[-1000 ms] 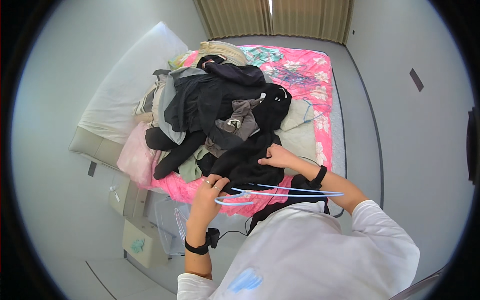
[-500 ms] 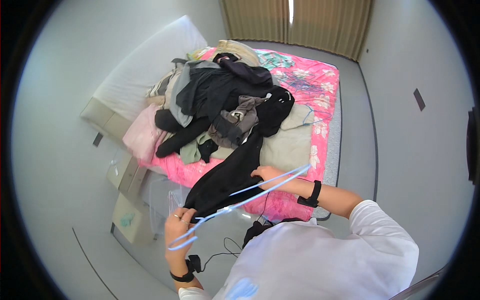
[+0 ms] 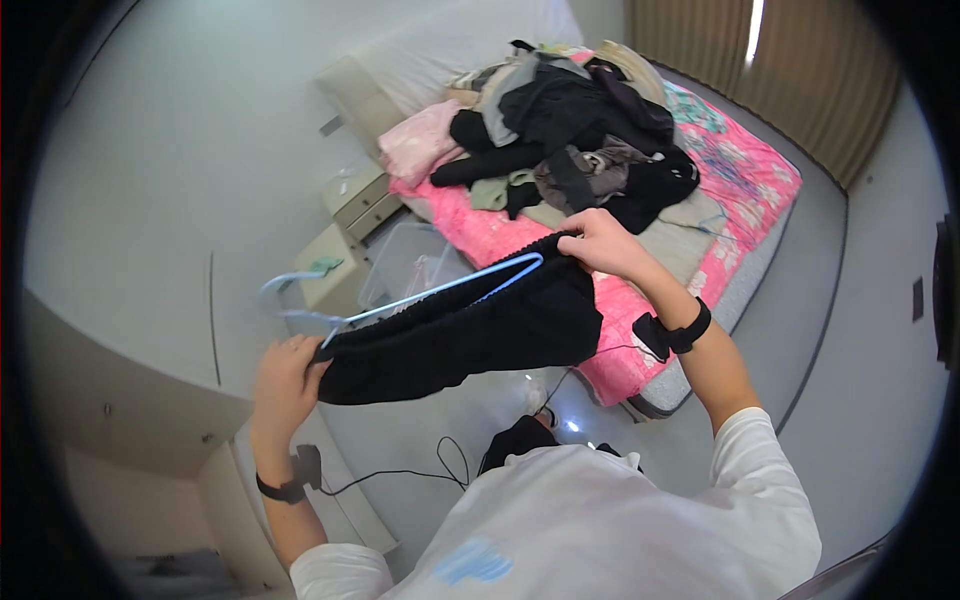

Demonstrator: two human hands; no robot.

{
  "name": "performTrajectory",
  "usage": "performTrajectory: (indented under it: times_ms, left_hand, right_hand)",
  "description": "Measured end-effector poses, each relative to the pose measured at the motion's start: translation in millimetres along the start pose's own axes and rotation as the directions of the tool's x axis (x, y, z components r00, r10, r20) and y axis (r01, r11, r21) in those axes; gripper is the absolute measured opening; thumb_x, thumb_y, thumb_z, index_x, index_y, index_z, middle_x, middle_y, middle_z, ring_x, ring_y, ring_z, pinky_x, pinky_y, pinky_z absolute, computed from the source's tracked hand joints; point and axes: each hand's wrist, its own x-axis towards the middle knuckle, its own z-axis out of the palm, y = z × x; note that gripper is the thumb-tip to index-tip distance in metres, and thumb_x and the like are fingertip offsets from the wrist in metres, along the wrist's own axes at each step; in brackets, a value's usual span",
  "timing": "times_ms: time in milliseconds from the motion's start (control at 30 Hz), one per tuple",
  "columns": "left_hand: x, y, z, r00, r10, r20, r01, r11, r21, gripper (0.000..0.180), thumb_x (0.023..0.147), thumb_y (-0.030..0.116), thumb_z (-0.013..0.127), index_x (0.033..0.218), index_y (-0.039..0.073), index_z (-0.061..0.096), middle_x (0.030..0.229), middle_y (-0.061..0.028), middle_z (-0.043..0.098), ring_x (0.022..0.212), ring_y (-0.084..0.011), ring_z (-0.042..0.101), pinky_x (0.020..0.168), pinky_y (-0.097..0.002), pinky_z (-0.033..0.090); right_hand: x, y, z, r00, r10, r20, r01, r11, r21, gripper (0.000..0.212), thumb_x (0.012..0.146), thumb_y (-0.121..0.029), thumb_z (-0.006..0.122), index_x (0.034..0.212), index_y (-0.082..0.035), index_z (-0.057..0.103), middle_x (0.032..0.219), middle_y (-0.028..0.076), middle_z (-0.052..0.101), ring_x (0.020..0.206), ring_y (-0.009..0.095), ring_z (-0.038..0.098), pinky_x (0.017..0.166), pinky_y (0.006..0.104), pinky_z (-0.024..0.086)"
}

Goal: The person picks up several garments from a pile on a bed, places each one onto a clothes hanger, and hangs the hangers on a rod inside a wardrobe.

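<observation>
Stretched between my hands is a pair of black pants (image 3: 450, 350), its gathered waistband uppermost. A light blue hanger (image 3: 430, 293) lies along the waistband opening, partly inside the cloth, with its hook sticking out to the left. My left hand (image 3: 290, 380) is closed on the left end of the waistband, close to the hanger's neck. My right hand (image 3: 605, 245) pinches the waistband's other end, just beyond the hanger's tip. The lower part of the pants hangs toward the floor.
Ahead, a bed with a pink floral sheet (image 3: 490, 230) carries a heap of dark clothes (image 3: 560, 110) and several loose hangers (image 3: 725, 160). A clear plastic bin (image 3: 405, 260) and a nightstand (image 3: 360, 210) stand beside it. An open cabinet (image 3: 140, 490) is at lower left.
The pants have been lifted off the bed toward me, and the hanger is now within their waistband. My view has turned left, bringing the cabinet in.
</observation>
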Motion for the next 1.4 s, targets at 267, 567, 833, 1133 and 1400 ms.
performTrajectory:
  times_ms: [267,567,833,1133,1400]
  left_hand:
    - [-88.8,-3.1,-17.4,0.994,-0.092,0.050,0.083,0.983,0.166,0.018,0.082,0.016,0.064,0.091,0.002,0.056,0.082,-0.0182,0.059,0.079,-0.0387,0.055,0.070,-0.0439,0.041]
    - [-245.5,-27.9,-47.3,0.814,-0.504,-0.289,0.474,0.864,-0.170,0.020,0.082,0.019,0.064,0.092,0.002,0.063,0.085,-0.0164,0.063,0.080,-0.0384,0.057,0.073,-0.0433,0.044]
    - [-377.9,-37.2,-60.1,0.513,-0.819,-0.258,0.713,0.574,-0.402,0.032,0.084,0.027,0.068,0.099,0.000,0.064,0.091,-0.0172,0.064,0.081,-0.0337,0.060,0.072,-0.0379,0.047]
    - [-505.9,-74.9,-34.7,0.193,-0.925,-0.326,0.674,0.367,-0.641,0.042,0.087,0.029,0.068,0.116,0.001,0.057,0.079,-0.0017,0.048,0.069,-0.0119,0.041,0.063,-0.0272,0.040]
    - [-453.4,-112.8,-55.7,0.382,-0.923,0.048,0.343,0.094,-0.935,0.052,0.094,0.031,0.061,0.130,-0.004,0.048,0.124,-0.0082,0.056,0.111,-0.0152,0.053,0.098,-0.0290,0.041]
  right_hand:
    - [23.3,-84.3,106.6,0.965,-0.249,0.088,0.237,0.963,0.128,0.021,0.076,-0.018,0.060,0.078,0.002,0.065,0.057,0.005,0.055,0.048,0.012,0.052,0.047,0.0307,0.041]
    - [28.0,-177.9,288.5,0.454,-0.712,0.535,0.599,0.689,0.409,0.039,0.081,-0.026,0.071,0.112,-0.004,0.063,0.092,0.006,0.060,0.077,0.014,0.051,0.069,0.0287,0.044]
    - [21.1,-250.0,459.1,0.122,-0.843,0.524,0.794,0.400,0.458,0.026,0.078,-0.009,0.066,0.102,-0.001,0.059,0.092,0.017,0.059,0.089,0.038,0.055,0.080,0.0430,0.046]
    - [45.8,-381.2,595.6,0.092,-0.981,0.173,0.846,0.169,0.506,0.028,0.074,0.004,0.060,0.102,0.000,0.057,0.092,0.017,0.056,0.092,0.037,0.054,0.081,0.0433,0.045]
    - [71.7,-468.8,714.9,-0.037,-0.982,0.183,0.800,0.081,0.594,0.028,0.076,0.002,0.061,0.104,0.000,0.059,0.097,0.017,0.059,0.096,0.037,0.054,0.086,0.0422,0.045]
